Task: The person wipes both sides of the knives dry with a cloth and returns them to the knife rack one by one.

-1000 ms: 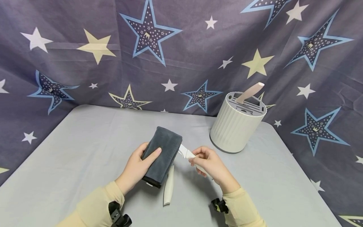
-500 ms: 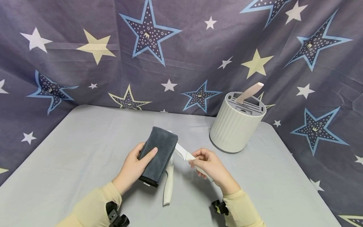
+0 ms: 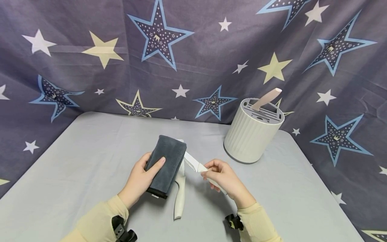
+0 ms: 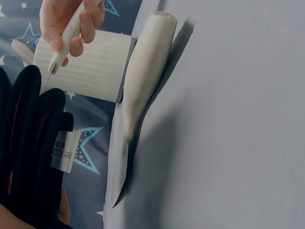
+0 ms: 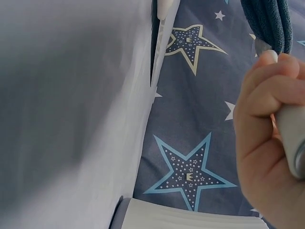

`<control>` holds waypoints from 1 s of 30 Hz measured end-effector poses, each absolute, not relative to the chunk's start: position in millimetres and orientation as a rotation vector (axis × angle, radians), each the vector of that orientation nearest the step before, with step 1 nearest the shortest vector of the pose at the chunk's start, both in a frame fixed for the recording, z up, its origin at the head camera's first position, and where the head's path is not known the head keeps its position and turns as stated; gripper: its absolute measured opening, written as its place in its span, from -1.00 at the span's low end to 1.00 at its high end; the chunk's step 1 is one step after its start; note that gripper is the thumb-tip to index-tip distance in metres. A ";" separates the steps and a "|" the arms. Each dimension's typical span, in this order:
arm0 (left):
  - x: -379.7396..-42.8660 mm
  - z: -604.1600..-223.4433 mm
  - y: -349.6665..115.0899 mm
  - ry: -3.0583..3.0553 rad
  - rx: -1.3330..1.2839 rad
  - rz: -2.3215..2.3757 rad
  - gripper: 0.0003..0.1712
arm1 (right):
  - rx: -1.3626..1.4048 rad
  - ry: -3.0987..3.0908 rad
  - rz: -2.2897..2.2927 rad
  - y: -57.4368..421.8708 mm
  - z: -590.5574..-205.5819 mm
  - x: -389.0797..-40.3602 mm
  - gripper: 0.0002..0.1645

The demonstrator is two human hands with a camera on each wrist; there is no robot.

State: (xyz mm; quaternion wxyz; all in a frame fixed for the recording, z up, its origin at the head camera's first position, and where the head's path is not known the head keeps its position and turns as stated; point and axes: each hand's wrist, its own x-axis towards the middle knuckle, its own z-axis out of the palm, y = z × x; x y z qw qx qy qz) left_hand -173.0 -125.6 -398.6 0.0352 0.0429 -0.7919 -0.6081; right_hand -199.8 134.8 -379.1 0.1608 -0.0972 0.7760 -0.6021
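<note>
Head view, centre: the left hand (image 3: pixel 139 179) grips a folded cloth (image 3: pixel 167 161) against the knife (image 3: pixel 192 162) the right hand (image 3: pixel 223 177) pinches; wiping, I'd judge, next needing careful strokes. Left-wrist view, upper middle: another knife (image 4: pixel 147 71). Right-wrist view, right: the handle (image 5: pixel 291 130), gripped.

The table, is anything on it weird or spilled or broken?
Nothing looks spilled or broken. A bit odd, maybe: a loose knife lies on the table, while the knife block, farther back on the right, has unfilled slots.

1 pink handle (image 3: pixel 266 99) slants from a ribbed holder (image 3: pixel 252 139); star-printed curtain (image 3: pixel 205 57) behind.
</note>
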 end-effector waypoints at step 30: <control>-164.1 -405.1 -103.3 -2.414 0.109 -1.992 -0.57 | -0.301 2.206 -1.744 134.1 -376.6 -198.9 -0.69</control>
